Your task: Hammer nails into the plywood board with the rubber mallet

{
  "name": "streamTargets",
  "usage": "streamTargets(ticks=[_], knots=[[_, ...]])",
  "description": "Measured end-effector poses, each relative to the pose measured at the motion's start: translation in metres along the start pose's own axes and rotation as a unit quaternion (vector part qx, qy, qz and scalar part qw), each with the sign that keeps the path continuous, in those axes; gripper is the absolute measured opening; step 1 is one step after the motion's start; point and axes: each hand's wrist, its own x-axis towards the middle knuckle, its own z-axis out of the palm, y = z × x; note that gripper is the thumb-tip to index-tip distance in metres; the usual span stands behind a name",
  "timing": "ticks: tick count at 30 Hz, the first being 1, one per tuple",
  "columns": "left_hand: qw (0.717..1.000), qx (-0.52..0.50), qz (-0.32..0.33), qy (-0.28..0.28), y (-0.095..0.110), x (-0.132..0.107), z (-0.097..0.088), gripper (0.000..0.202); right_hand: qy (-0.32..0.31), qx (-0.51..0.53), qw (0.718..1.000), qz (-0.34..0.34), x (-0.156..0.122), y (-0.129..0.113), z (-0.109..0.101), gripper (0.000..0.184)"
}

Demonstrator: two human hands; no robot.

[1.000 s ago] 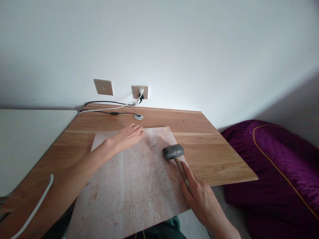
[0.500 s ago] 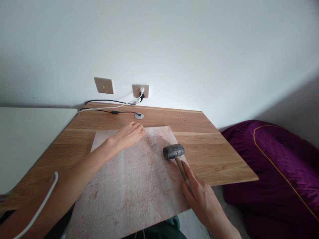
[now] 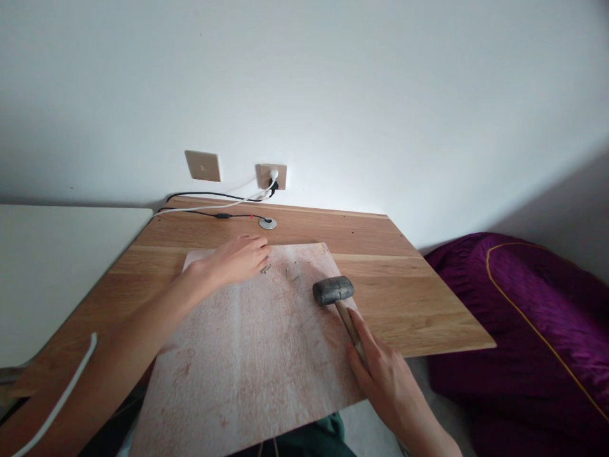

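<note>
One mallet (image 3: 333, 291) in the right hand (image 3: 384, 371) apparently touches the board (image 3: 247, 362).

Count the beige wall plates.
2: the left wall plate, with nothing plugged in, and the right wall plate, holding a white plug, both above the wooden desk. Any below it would be hidden.

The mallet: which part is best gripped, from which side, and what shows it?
Likely best by its slim handle, coming from the near right: the handle slants that way from the bulky dark head, and the right hand grips it there.
</note>
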Motion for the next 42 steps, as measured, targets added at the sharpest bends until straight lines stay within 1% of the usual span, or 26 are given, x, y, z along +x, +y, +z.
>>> streamTargets(ticks=[3,5,8,12,16,22,25,30,37,39,42], knots=[[0.999,-0.031,-0.01,-0.018,-0.013,-0.011,-0.001,0.014,0.004,0.0,1.0,-0.003,0.0,0.0,0.0,0.061],[0.998,-0.063,-0.008,-0.027,-0.018,-0.018,0.0,0.013,0.011,-0.002,1.0,-0.004,0.0,0.0,0.001,0.061],[0.997,-0.077,-0.006,-0.021,-0.018,-0.021,0.004,0.015,0.024,0.001,1.0,-0.01,-0.001,0.001,0.002,0.06],[0.997,-0.071,0.01,-0.021,-0.01,-0.017,0.006,0.019,0.03,-0.006,1.0,-0.006,-0.001,0.002,0.005,0.059],[0.998,-0.047,0.032,-0.036,-0.008,-0.01,0.001,0.026,0.028,-0.004,1.0,-0.012,-0.001,0.001,0.004,0.06],[0.996,0.048,0.056,-0.045,-0.006,-0.009,-0.001,0.021,0.019,-0.005,1.0,-0.013,0.0,0.001,0.001,0.059],[0.995,0.069,0.067,-0.037,-0.004,-0.009,0.001,0.021,0.025,-0.003,0.999,-0.022,0.0,0.001,0.0,0.059],[0.996,0.065,0.054,-0.023,-0.008,-0.007,0.004,0.019,0.025,-0.01,0.999,-0.025,0.0,0.001,-0.001,0.058],[0.994,0.085,0.057,-0.035,-0.01,0.0,0.006,0.017,0.037,-0.019,0.999,-0.032,-0.001,0.003,0.003,0.058],[0.995,0.086,0.046,-0.021,-0.011,0.001,0.003,0.02,0.036,-0.018,0.999,-0.029,-0.001,0.003,0.003,0.058],[0.995,0.085,0.037,0.023,-0.014,0.003,-0.007,0.025,0.029,-0.016,0.999,-0.02,-0.001,0.003,0.003,0.059]])
